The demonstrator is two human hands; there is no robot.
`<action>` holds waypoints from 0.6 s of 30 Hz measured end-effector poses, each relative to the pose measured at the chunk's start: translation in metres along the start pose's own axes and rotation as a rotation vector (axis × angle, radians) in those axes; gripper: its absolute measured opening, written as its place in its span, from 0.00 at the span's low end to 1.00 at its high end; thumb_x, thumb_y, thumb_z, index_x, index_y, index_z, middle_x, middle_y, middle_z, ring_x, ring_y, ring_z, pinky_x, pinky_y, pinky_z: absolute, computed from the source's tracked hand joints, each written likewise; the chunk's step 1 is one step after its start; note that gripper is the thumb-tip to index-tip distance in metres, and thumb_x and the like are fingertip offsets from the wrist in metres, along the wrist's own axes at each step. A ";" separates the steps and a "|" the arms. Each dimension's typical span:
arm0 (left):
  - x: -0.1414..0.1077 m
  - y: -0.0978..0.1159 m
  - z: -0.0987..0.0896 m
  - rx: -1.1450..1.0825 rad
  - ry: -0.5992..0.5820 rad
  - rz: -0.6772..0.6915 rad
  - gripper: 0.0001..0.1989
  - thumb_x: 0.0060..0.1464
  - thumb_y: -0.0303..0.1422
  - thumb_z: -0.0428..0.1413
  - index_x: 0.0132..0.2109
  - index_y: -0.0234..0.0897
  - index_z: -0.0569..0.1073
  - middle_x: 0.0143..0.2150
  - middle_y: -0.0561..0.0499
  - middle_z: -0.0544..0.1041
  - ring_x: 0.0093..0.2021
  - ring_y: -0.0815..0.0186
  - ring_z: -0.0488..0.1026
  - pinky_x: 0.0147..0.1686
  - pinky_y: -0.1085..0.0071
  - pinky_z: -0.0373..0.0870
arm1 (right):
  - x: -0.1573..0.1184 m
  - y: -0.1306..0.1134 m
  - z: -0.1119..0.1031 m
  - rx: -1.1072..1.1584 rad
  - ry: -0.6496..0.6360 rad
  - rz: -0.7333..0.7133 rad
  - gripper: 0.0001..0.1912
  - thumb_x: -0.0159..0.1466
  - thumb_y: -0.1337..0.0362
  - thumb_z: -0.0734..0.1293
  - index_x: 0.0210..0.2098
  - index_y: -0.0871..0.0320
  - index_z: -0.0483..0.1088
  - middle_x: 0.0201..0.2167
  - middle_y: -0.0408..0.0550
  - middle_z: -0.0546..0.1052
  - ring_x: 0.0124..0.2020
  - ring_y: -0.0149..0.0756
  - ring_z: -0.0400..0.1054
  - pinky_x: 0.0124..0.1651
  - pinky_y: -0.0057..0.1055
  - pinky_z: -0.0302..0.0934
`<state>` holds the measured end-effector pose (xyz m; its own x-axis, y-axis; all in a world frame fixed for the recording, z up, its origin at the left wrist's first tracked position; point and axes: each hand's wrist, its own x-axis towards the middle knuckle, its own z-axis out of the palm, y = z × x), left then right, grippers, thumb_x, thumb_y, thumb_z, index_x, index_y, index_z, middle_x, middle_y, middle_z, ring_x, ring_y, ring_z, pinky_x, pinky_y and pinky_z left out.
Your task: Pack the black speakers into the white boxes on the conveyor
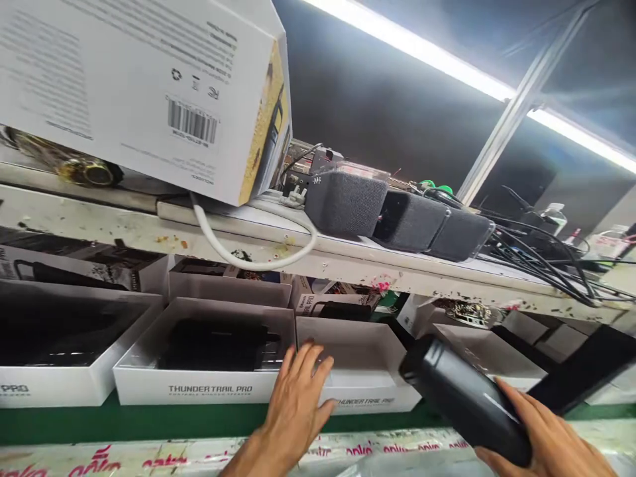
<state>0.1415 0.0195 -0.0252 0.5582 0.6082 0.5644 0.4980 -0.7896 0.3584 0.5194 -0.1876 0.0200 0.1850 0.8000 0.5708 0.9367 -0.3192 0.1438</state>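
Observation:
My right hand (551,437) is closed round the lower end of a black portable speaker (462,391), which is tilted, its top end pointing up and left. My left hand (301,397) has its fingers spread and hangs at the corner where two white boxes meet; whether it touches them I cannot tell. The left one, an open box marked THUNDER TRAIL PRO (209,392), has a black item (213,344) under clear wrap inside. Beside it, an open white box (372,403) shows a bare inside, close to the speaker's left end.
A shelf edge (348,262) crosses above the boxes, with a large white carton (134,86) overhanging at upper left. Grey speakers (345,202) and black cables (541,258) sit on the shelf. A white cable (248,262) droops below it. More open boxes (487,344) line the green surface.

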 end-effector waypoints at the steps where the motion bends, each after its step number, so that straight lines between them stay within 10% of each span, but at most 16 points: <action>1: 0.009 -0.004 -0.003 0.071 -0.089 -0.004 0.38 0.47 0.34 0.70 0.65 0.41 0.69 0.69 0.38 0.67 0.70 0.42 0.62 0.67 0.36 0.58 | 0.020 -0.022 -0.001 -0.021 0.026 -0.063 0.48 0.54 0.46 0.70 0.69 0.52 0.53 0.58 0.58 0.72 0.53 0.58 0.71 0.53 0.53 0.66; 8: 0.023 -0.032 0.010 0.262 -0.351 -0.092 0.33 0.56 0.43 0.66 0.66 0.39 0.69 0.66 0.35 0.71 0.66 0.44 0.67 0.66 0.41 0.61 | 0.118 -0.133 0.051 -0.036 -0.197 -0.270 0.49 0.46 0.70 0.72 0.68 0.57 0.61 0.64 0.59 0.68 0.64 0.60 0.60 0.70 0.61 0.44; 18: 0.021 -0.047 0.024 0.314 -0.374 -0.029 0.38 0.55 0.46 0.66 0.67 0.34 0.67 0.62 0.34 0.74 0.63 0.46 0.70 0.64 0.50 0.65 | 0.168 -0.185 0.072 0.175 -0.604 -0.308 0.56 0.38 0.76 0.63 0.69 0.54 0.59 0.67 0.55 0.64 0.68 0.52 0.54 0.73 0.52 0.40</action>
<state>0.1457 0.0707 -0.0481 0.7127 0.6622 0.2314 0.6608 -0.7445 0.0954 0.3989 0.0424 0.0306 -0.0112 0.9995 -0.0311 0.9978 0.0132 0.0653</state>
